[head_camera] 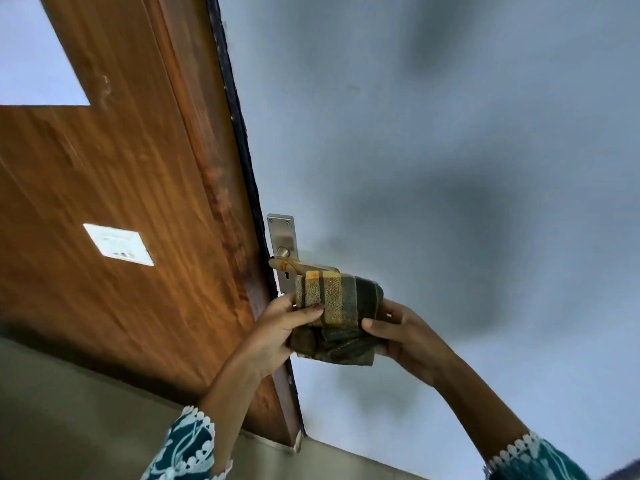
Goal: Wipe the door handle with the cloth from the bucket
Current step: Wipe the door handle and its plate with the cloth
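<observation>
A metal lever door handle (289,263) on a silver backplate (284,233) juts from the edge of the brown wooden door (131,188). A green and yellow striped cloth (337,303) is draped over the outer end of the lever and hides it. My left hand (287,327) grips the cloth's left side, thumb on top. My right hand (398,332) holds the cloth's right side from below. The bucket is out of view.
A pale grey-blue wall (450,133) fills the right side. The door carries a small white sticker (119,244) and a light panel (34,53) at the top left. Beige floor (86,410) runs along the bottom. The door's dark edge (242,140) slants across the view.
</observation>
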A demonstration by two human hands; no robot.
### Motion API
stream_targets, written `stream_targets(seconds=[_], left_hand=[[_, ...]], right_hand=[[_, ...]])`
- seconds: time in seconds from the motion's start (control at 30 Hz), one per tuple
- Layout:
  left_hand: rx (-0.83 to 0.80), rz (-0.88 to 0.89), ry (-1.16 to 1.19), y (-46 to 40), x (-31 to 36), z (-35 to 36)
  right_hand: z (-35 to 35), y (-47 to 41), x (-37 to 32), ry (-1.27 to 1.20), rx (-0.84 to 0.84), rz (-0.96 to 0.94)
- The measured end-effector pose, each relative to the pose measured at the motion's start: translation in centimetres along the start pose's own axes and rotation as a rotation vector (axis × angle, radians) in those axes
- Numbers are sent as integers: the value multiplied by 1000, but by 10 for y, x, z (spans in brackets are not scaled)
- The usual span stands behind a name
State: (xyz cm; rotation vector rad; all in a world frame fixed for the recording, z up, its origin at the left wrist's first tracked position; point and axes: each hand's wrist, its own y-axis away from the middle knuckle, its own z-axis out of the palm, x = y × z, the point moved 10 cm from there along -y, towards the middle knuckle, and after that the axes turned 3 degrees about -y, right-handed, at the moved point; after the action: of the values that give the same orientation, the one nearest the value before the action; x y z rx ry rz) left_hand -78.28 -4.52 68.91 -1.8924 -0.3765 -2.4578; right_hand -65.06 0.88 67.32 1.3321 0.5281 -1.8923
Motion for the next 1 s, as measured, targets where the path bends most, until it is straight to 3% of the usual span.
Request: stream_targets(seconds=[0.13, 0.27, 0.4, 0.63, 0.8, 0.93, 1.0], left_hand=[[-131, 80, -151, -21, 17, -11], [-227, 382, -343, -33, 52, -15], [-334, 717, -600, -25, 83, -17], [-466, 989, -784, -10, 100, -9], [-212, 939, -787, -21, 106, -54], [118, 1175, -730, 2, 139, -119], [273, 1287, -713, 14, 150, -143]], right_hand=[[-5, -16, -13, 33, 96, -154], [7, -22, -26, 77, 134, -292], [37, -27, -24, -85, -107, -161], [72, -55, -1, 301, 75, 29], [80, -53, 2, 338, 303, -76], [72, -32, -45, 922, 704, -266], [90, -39, -72, 1285, 821, -355]])
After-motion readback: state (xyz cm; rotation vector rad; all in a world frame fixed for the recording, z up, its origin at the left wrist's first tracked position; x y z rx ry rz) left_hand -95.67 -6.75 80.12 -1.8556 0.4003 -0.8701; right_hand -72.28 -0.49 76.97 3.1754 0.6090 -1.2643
